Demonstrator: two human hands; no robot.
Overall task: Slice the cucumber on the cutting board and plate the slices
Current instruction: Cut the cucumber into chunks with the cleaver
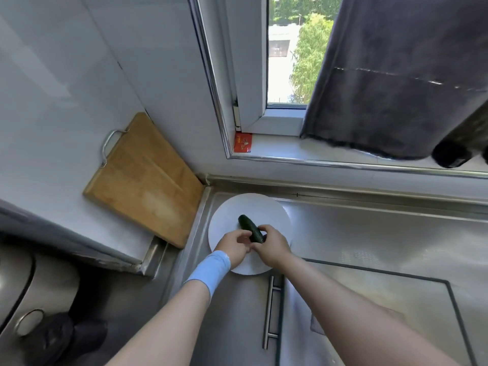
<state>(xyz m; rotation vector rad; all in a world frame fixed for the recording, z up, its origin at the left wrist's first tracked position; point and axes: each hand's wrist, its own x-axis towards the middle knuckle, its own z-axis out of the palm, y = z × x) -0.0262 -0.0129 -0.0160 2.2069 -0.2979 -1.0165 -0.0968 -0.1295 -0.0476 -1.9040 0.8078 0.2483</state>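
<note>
Beside the steel bench (369, 233), the wooden cutting board (142, 180) leans on the wall, apart from the white plate (264, 207). Over the plate, the right hand (272, 247) has its grip closed round the near end of the cucumber (248, 225). Whether the left hand (233, 245) holds it cannot be told. Slicing here, off the board, risks a rolling cucumber and a slip.

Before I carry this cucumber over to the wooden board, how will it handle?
Likely stiff: the cucumber juts out straight past the fingers gripping its near end. Round and smooth-skinned, it could roll once laid flat, and may slip if wet.
</note>
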